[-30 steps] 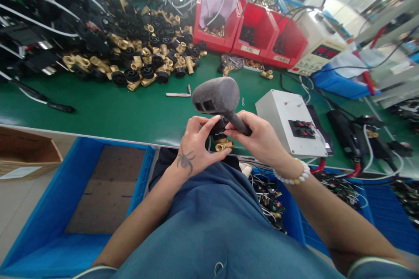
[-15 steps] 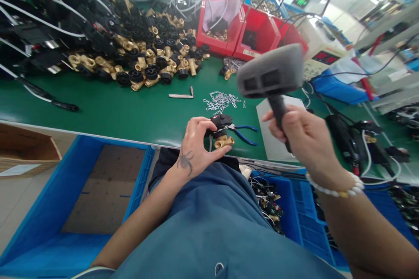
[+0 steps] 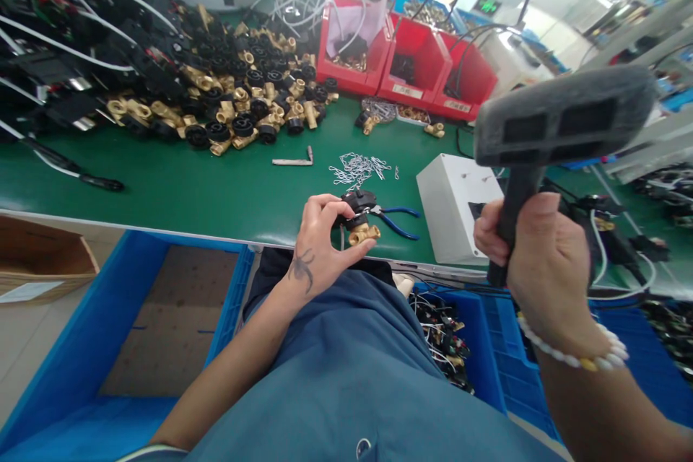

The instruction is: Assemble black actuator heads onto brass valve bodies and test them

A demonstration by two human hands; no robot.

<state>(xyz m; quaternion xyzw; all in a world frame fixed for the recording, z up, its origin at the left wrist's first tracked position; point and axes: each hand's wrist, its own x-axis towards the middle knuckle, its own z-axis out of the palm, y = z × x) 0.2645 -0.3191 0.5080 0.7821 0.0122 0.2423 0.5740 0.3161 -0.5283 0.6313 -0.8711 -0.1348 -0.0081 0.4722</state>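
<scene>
Mallet raised at the right of the frame, fitting steadied at the centre.
The right hand (image 3: 546,260) is clenched around the handle of a grey mallet (image 3: 563,119), thumb up along the grip; its forearm rises from the lower right corner, and the mallet's head lies nearly level in the upper right, well apart from the fitting. The left hand (image 3: 319,234), its forearm slanting up from the lower left, grasps a brass-and-black fitting (image 3: 364,233) just below the frame's centre, fingers curled over the black part and thumb stretched along the brass end. Just right of the fitting lie blue-handled pliers (image 3: 401,212); wire clips (image 3: 358,169) are scattered above it on the green bench (image 3: 232,191).
</scene>
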